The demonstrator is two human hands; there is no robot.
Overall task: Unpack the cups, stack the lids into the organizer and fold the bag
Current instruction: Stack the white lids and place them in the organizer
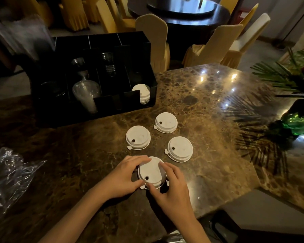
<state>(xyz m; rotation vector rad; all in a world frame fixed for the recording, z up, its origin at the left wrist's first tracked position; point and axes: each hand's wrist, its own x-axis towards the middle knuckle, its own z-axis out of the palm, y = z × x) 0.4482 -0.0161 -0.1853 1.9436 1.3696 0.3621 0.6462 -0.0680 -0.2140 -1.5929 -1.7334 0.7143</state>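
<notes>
Both hands grip one white lid [152,171] near the table's front edge. My left hand [124,178] curls round its left rim; my right hand [172,188] pinches its right and front rim. Three more white lids lie flat beyond it: one at the left [138,137], one at the right [180,149], one farther back [166,122]. The black organizer [153,85] stands at the back left, with a stack of white lids [142,93] in its right compartment and clear cups [86,92] lying in the middle ones. The crumpled clear bag [5,174] lies at the left edge.
The marble table [209,137] ends in a corner at the front right. A green plant [291,95] stands at the right edge. Covered chairs [154,42] and a dark round table [188,13] stand behind.
</notes>
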